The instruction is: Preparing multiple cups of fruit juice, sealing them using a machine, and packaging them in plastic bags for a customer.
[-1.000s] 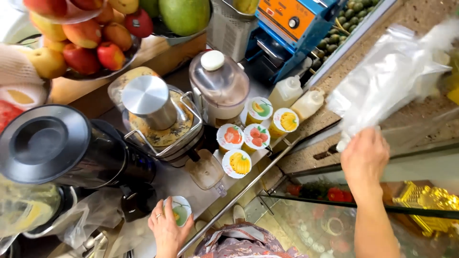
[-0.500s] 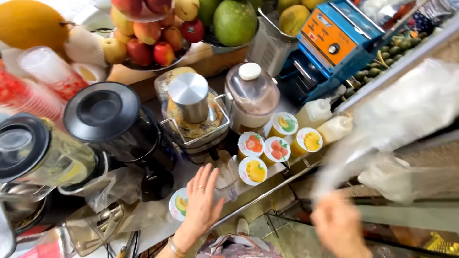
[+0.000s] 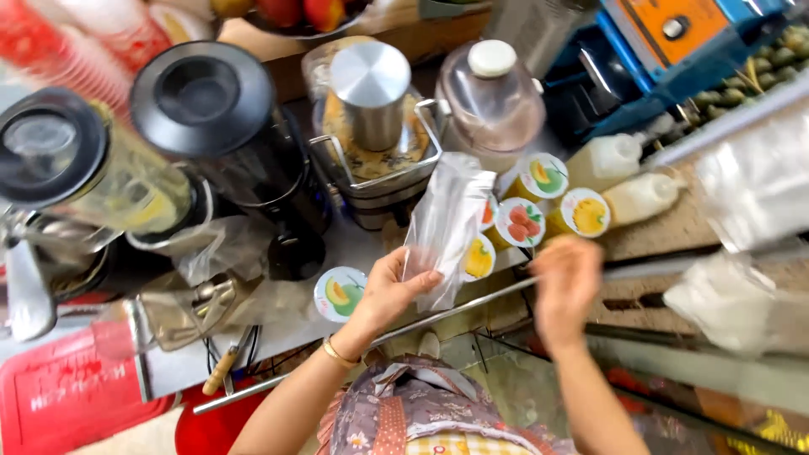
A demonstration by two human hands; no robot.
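Grey metal counter [image 3: 354,244] is crowded with appliances: a black-lidded blender jug with a yellowish liquid [image 3: 80,173] at the left, a round black blender [image 3: 227,126] beside it, a steel canister standing in a square metal frame [image 3: 371,109], and a clear plastic jar with a white cap [image 3: 491,97] further right. A blue and orange machine [image 3: 666,50] is seen at the upper right.

A clear, crinkled plastic bag [image 3: 447,223] is held above the counter's front edge, just in front of the metal frame. It is thin, glossy and see-through. Its long axis runs nearly upright, tilted slightly, with the upper end towards the clear jar and the lower end at the left hand [image 3: 388,291]. The bag's lower part is pinched by the left grip between thumb and fingers.

Small round cups with fruit-printed sealed lids [image 3: 539,211] are clustered behind the bag, and one more such cup [image 3: 340,293] lies just left of the left hand.

The right hand [image 3: 566,282] is blurred, near the cups; whether its grip is clenched or released cannot be told.
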